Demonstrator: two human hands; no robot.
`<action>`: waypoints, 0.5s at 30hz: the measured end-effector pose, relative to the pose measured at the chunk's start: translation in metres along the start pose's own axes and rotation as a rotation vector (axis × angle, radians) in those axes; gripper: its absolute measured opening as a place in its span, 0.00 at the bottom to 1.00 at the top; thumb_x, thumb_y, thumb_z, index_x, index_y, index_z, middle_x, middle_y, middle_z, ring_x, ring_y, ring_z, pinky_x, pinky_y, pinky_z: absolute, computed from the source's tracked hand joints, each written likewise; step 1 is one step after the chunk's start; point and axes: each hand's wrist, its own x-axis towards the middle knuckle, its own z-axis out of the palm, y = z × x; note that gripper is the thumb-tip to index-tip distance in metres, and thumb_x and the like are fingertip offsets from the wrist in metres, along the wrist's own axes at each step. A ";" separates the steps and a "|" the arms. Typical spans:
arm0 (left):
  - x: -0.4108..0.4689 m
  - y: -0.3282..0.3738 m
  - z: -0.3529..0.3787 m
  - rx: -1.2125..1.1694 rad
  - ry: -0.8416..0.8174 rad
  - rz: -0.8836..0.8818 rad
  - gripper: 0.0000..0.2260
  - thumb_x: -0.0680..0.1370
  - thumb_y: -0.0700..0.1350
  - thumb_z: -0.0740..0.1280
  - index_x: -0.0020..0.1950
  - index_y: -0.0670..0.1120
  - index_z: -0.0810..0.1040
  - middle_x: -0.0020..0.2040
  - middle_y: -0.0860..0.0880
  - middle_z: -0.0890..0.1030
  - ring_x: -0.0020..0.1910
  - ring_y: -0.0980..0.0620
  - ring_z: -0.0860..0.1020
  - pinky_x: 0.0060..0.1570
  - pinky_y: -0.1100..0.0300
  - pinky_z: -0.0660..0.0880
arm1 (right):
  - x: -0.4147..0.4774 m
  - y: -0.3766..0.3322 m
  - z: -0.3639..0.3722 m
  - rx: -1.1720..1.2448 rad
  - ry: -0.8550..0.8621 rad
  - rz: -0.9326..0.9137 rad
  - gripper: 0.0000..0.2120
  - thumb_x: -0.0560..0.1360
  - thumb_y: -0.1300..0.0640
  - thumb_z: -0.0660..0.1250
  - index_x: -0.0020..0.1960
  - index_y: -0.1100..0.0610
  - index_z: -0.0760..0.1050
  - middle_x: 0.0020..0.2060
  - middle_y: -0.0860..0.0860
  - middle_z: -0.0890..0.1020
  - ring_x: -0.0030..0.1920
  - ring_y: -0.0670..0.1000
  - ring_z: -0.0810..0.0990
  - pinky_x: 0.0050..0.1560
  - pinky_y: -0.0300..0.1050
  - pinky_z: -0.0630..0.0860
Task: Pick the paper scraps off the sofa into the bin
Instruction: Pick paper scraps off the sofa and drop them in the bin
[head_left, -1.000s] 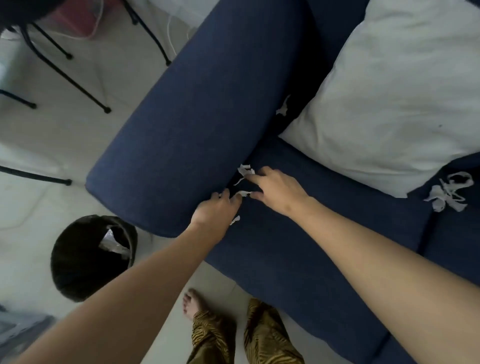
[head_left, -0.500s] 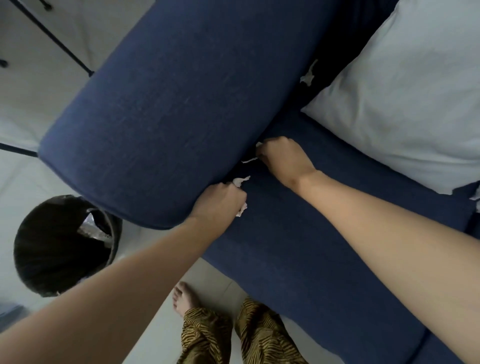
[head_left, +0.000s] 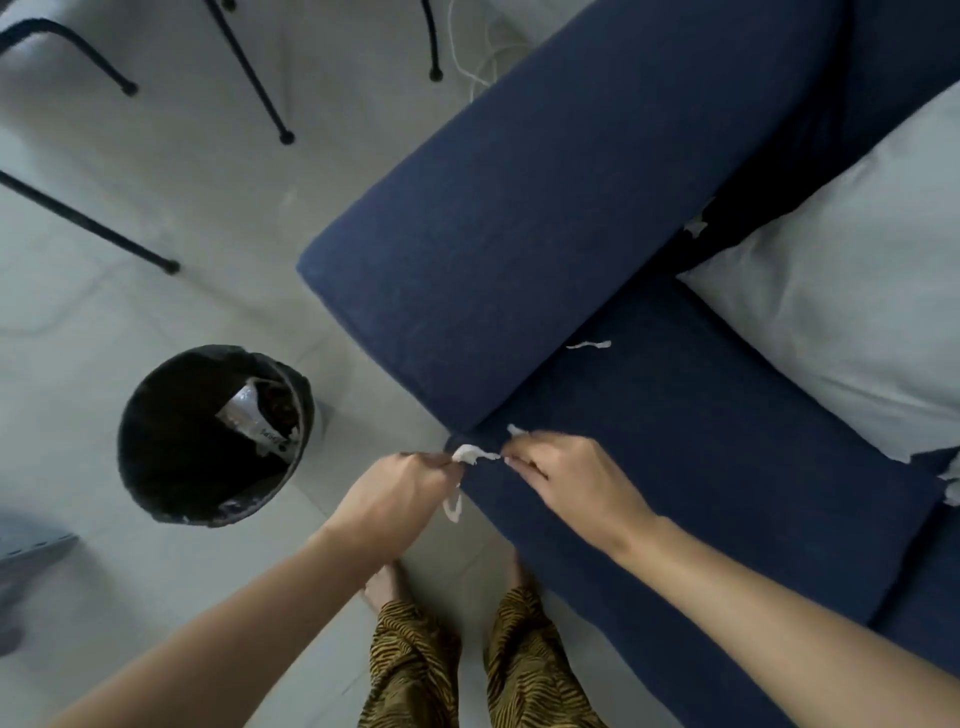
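Where both fists worked the armrest crease 0.5 s ago, they now meet at the sofa (head_left: 701, 441) seat's front corner | left hand (head_left: 400, 493) and right hand (head_left: 566, 478) each pinch crumpled white paper scraps (head_left: 470, 454) | 1 thin strip (head_left: 589, 344) lies by the armrest edge | round black bin (head_left: 171, 499) on tile.

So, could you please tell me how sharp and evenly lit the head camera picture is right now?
Head view: soft, dim daylight, no glare; wide-angle bending curves the sofa armrest; both hands, left and right, look slightly motion-blurred around the paper scraps; the bin interior is nearly black.
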 end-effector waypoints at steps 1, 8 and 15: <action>-0.016 -0.014 0.000 -0.008 0.013 -0.027 0.17 0.63 0.33 0.76 0.50 0.45 0.83 0.41 0.49 0.84 0.33 0.46 0.83 0.29 0.58 0.79 | 0.002 -0.016 0.009 0.010 -0.026 -0.038 0.06 0.80 0.59 0.69 0.55 0.57 0.83 0.48 0.50 0.86 0.48 0.50 0.85 0.48 0.50 0.82; -0.121 -0.122 0.007 -0.087 0.162 -0.400 0.21 0.69 0.30 0.68 0.59 0.44 0.81 0.47 0.46 0.85 0.39 0.42 0.84 0.34 0.53 0.80 | 0.070 -0.114 0.084 0.014 -0.137 -0.194 0.03 0.79 0.61 0.68 0.52 0.57 0.80 0.48 0.52 0.84 0.46 0.55 0.83 0.45 0.55 0.80; -0.185 -0.206 0.036 -0.139 0.227 -0.769 0.20 0.68 0.28 0.68 0.55 0.45 0.84 0.42 0.44 0.83 0.39 0.39 0.82 0.31 0.54 0.75 | 0.163 -0.180 0.160 -0.030 -0.163 -0.118 0.06 0.79 0.61 0.68 0.53 0.57 0.82 0.49 0.54 0.83 0.48 0.58 0.82 0.46 0.53 0.79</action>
